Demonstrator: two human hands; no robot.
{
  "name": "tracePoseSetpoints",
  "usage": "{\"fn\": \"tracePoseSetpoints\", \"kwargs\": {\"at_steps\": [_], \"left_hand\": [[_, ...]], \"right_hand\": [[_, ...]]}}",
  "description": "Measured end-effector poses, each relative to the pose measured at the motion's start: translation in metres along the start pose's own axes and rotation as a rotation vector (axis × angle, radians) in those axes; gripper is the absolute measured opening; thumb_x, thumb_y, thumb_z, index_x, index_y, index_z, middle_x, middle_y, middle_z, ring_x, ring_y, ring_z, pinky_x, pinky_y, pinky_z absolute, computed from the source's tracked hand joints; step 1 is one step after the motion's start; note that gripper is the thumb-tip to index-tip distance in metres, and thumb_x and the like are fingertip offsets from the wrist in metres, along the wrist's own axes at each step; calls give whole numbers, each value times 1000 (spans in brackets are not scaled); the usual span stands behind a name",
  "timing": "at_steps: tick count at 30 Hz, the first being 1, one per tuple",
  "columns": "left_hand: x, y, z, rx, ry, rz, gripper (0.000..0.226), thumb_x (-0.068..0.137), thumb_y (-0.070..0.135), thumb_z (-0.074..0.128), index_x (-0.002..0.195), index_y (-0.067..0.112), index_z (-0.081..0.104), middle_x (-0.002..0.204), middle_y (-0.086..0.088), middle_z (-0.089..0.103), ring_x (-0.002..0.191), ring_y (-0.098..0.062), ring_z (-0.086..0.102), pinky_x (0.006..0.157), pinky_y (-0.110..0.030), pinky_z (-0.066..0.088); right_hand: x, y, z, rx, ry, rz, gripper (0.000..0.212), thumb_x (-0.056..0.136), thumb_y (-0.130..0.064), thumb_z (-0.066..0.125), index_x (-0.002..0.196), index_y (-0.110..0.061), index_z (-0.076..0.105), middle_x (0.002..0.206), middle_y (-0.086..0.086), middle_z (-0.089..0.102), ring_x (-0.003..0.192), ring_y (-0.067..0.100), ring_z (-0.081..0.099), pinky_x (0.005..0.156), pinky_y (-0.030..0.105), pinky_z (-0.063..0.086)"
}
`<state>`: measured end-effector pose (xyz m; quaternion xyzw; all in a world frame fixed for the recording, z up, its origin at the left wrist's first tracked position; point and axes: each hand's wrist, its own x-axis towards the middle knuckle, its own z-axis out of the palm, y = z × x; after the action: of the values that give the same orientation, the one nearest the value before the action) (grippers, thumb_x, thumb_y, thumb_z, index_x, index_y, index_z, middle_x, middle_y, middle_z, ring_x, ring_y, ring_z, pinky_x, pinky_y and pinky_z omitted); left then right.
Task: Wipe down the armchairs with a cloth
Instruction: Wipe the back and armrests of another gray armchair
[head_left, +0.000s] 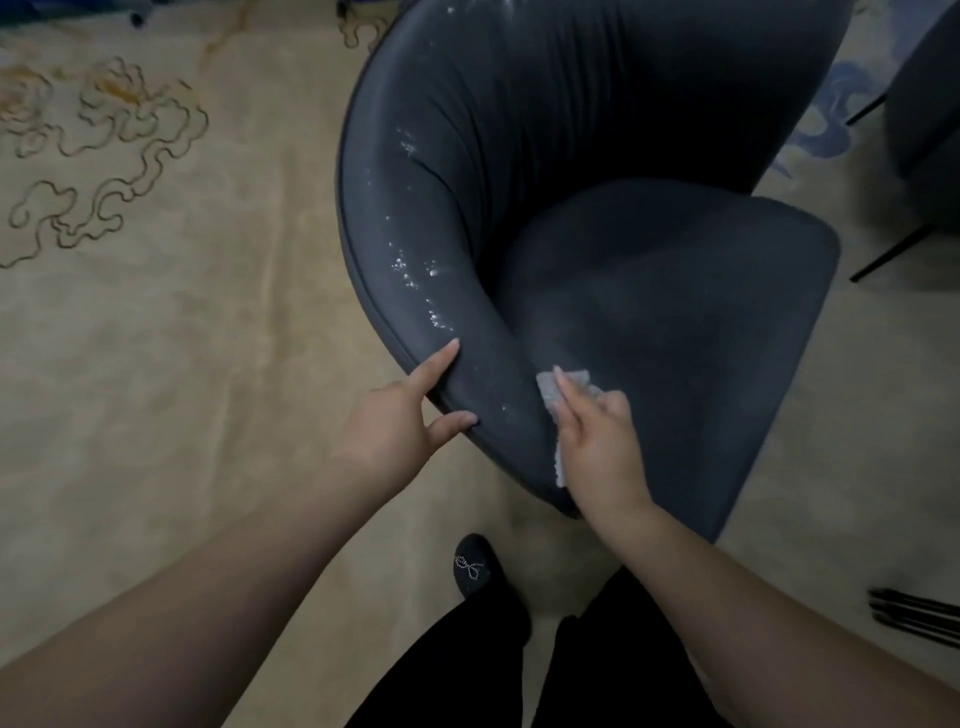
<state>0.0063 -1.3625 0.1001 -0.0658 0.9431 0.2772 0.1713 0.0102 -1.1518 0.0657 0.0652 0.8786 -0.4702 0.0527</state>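
A dark grey armchair (597, 197) with a curved back and arm fills the middle of the head view. White specks and dust (415, 275) run along its near arm. My left hand (400, 421) holds the arm's front end, forefinger on top and thumb on the edge. My right hand (597, 441) presses a small grey cloth (556, 389) against the inner side of the same arm, beside the seat cushion (675, 322). Most of the cloth is hidden under my hand.
A beige carpet (156, 338) with swirl patterns covers the floor. A second dark chair (924, 130) with thin black legs stands at the right edge. My black-trousered legs and a dark shoe (472, 566) are below. Black rods (914, 613) lie at lower right.
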Motion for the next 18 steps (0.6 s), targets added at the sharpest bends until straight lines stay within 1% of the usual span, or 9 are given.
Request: {"fn": "tracePoseSetpoints", "kwargs": {"at_steps": [3,5,7,10,12,14,15,17,18], "left_hand": [[2,2,-4,-75,-15,4,81,77,57,66,143,56,19,117,4,62,90,-10,64,81,-28,50],[3,3,-5,-98,-7,9,82,75,55,69,143,56,23,113,7,61,86,-7,64,77,-22,47],[3,3,-5,-112,1,8,83,75,52,72,143,54,25,112,7,62,84,-6,64,75,-21,45],[4,3,-6,-111,-8,12,85,74,50,74,143,53,24,118,3,64,84,-8,65,80,-26,50],[4,3,-8,-118,-33,7,89,74,51,74,144,54,21,122,0,63,85,-10,66,84,-29,51],[5,3,-10,-117,-53,-7,91,73,51,75,144,55,19,123,-1,62,83,-10,66,85,-28,50],[6,3,-11,-114,-61,-14,91,73,51,75,145,55,18,124,-1,62,83,-10,66,86,-28,50],[6,4,-10,-112,-63,-23,92,73,50,76,145,55,18,125,-1,62,84,-10,66,88,-29,50],[5,4,-10,-112,-54,-24,92,73,49,76,145,54,19,124,-1,62,84,-11,66,88,-30,51]], "right_hand": [[-3,-1,0,89,-18,66,34,99,-30,46,132,-27,54,105,1,41,82,-14,50,69,-7,31],[5,-19,14,97,-25,-5,37,99,-31,46,134,-22,52,113,4,40,86,-9,50,74,-8,29],[14,-42,32,56,-51,-120,42,98,-27,48,140,-23,46,115,3,36,96,2,46,86,-2,29],[22,-57,44,-64,-56,-167,45,96,-25,51,140,-26,45,114,10,41,101,24,50,92,30,43],[19,-44,33,-66,-33,-162,42,95,-22,53,137,-26,50,111,13,43,98,22,50,92,24,41],[13,-14,15,-34,-11,-66,36,97,-21,52,132,-23,55,104,12,47,87,13,52,81,4,35],[8,1,5,-6,-22,37,33,98,-23,50,129,-17,59,95,13,53,76,11,55,71,0,35],[1,19,-5,115,-31,227,37,99,-32,46,118,-4,62,67,10,60,51,4,55,52,3,38],[0,20,-4,136,-26,261,37,100,-33,45,117,-6,62,70,6,58,50,1,55,46,2,36]]}}
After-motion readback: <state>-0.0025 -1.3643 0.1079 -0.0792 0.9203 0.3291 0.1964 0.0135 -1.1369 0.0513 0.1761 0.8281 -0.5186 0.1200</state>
